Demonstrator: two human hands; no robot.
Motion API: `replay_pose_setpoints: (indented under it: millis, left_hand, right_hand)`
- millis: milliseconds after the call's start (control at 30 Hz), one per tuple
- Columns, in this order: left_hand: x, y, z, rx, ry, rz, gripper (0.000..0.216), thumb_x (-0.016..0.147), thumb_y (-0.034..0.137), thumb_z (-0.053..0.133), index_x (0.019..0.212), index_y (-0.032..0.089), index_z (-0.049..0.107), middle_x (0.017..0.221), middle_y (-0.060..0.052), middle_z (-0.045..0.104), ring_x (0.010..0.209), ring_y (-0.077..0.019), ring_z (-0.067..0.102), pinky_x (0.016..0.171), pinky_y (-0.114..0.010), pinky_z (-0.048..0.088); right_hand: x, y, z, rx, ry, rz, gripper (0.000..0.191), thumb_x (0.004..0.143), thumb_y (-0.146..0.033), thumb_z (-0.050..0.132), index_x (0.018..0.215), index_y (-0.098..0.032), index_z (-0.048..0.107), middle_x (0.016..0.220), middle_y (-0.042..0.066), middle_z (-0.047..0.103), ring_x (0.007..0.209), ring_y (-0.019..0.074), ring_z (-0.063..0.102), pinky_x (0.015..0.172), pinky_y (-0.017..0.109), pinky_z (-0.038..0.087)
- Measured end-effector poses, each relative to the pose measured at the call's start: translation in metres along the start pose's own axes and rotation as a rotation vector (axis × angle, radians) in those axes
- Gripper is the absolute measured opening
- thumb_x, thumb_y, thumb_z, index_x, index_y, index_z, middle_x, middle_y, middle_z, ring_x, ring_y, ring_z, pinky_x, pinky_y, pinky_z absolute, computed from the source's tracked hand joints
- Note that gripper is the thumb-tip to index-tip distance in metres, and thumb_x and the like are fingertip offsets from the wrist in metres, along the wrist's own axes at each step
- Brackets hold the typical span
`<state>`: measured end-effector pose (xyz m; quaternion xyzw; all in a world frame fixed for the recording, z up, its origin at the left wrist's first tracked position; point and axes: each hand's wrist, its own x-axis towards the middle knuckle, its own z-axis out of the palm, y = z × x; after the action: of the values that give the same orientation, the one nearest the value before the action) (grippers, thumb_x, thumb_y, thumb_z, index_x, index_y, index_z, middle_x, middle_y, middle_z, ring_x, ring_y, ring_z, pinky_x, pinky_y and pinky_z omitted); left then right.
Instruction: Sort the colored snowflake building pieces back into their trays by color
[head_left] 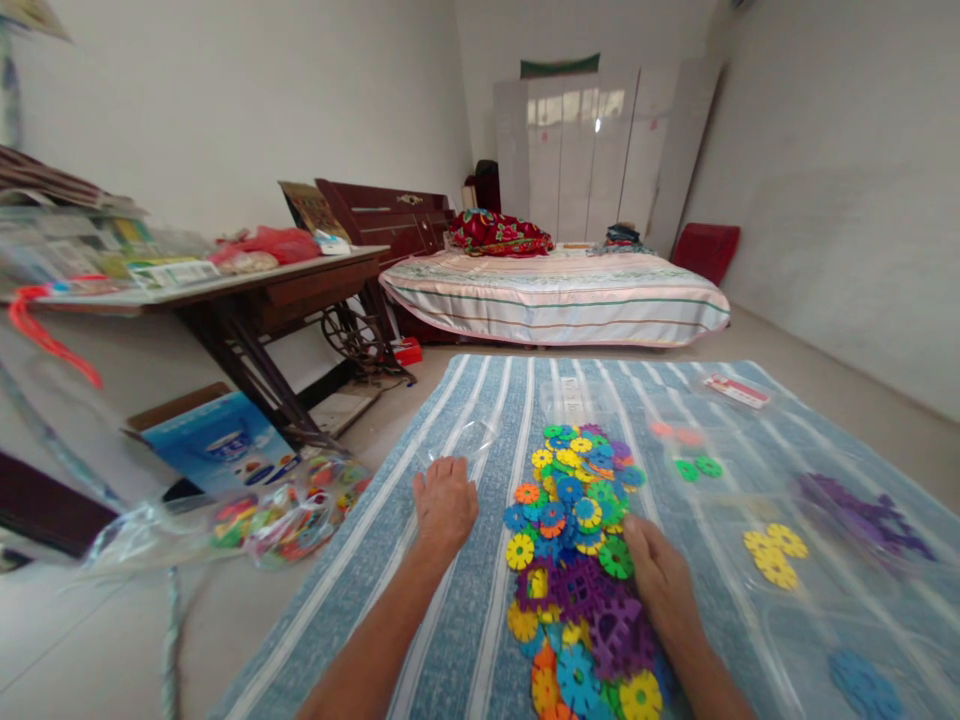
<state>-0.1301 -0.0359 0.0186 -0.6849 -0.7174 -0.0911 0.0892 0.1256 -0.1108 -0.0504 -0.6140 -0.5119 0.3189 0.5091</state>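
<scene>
- Pile of notched discs (577, 512) lies mid-table (360, 612), overlapping too much to count, its long axis running from six to twelve o'clock.
- Right hand (664, 575), the nearer: the pile is at its nine o'clock, right against the fingers, which look bunched together; whether they pinch a disc, I cannot tell.
- Left hand (446, 510): the pile is apart, at three o'clock; palm down, fingers slightly spread, one clear tray (484, 436) just beyond.
- Around the pile: two green discs (708, 466) at two o'clock, three or four yellow discs (776, 570) at three, uncountable blue discs (866, 685) at four.
</scene>
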Motion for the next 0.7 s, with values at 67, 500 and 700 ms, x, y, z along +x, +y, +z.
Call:
replay_pose_setpoints:
  millis: [67, 500, 700]
  left_hand:
    - [-0.001, 0.001, 0.004, -0.022, 0.012, 0.027, 0.031, 0.084, 0.019, 0.046, 0.114, 0.014, 0.056, 0.114, -0.012, 0.060, 0.112, -0.0267, 0.050, 0.097, -0.043, 0.035]
    - [0.000, 0.005, -0.007, -0.048, -0.052, 0.073, 0.027, 0.087, 0.019, 0.043, 0.107, 0.015, 0.060, 0.104, -0.009, 0.063, 0.101, -0.0258, 0.055, 0.084, -0.035, 0.043]
    - [-0.024, 0.014, -0.004, -0.120, 0.165, 0.171, 0.025, 0.083, 0.019, 0.048, 0.103, 0.012, 0.061, 0.112, -0.014, 0.061, 0.106, -0.0308, 0.053, 0.090, -0.046, 0.042]
  right_hand:
    - [0.000, -0.001, 0.000, 0.001, -0.010, -0.004, 0.053, 0.086, -0.060, 0.038, 0.099, -0.016, 0.064, 0.093, 0.006, 0.066, 0.087, 0.0239, 0.058, 0.079, 0.032, 0.044]
    - [0.002, -0.001, 0.000, -0.024, 0.005, -0.023, 0.050, 0.087, -0.058, 0.038, 0.093, -0.016, 0.065, 0.086, 0.004, 0.064, 0.086, 0.0230, 0.058, 0.077, 0.031, 0.043]
    - [0.002, -0.001, -0.001, -0.014, 0.008, -0.013, 0.049, 0.086, -0.058, 0.039, 0.092, -0.016, 0.064, 0.088, 0.005, 0.065, 0.086, 0.0229, 0.058, 0.077, 0.031, 0.043]
